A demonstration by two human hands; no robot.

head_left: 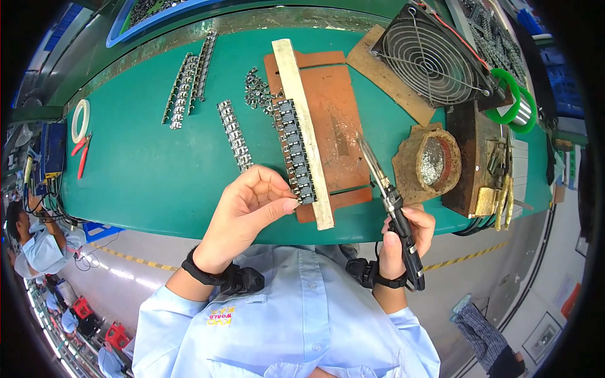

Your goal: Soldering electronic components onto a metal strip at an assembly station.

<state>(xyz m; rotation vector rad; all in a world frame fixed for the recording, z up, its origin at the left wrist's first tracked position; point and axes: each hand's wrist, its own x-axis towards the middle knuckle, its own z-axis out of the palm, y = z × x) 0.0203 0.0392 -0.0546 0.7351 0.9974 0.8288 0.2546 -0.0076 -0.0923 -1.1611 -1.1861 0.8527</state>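
My right hand [409, 236] grips a soldering iron [397, 217] by its black handle, its metal tip pointing up and away over the brown board [337, 126]. With thumb and forefinger pinched, my left hand [249, 205] is at the near end of a row of small black components [293, 148]. Whatever sits between those fingertips is too small to make out. The row has metal terminals on its left side and lies along a pale wooden strip [302, 120], which rests lengthwise on the board. Left of the row are a pile of loose metal pieces [257, 91] and a strip of joined metal parts [234, 135].
More metal strips [188, 85] lie at the far left. Red-handled pliers [82, 154] and a white tape ring [80, 121] are near the left end. To the right stand a round solder-crusted pot [435, 160], a caged fan [432, 60] and a green solder spool [513, 104].
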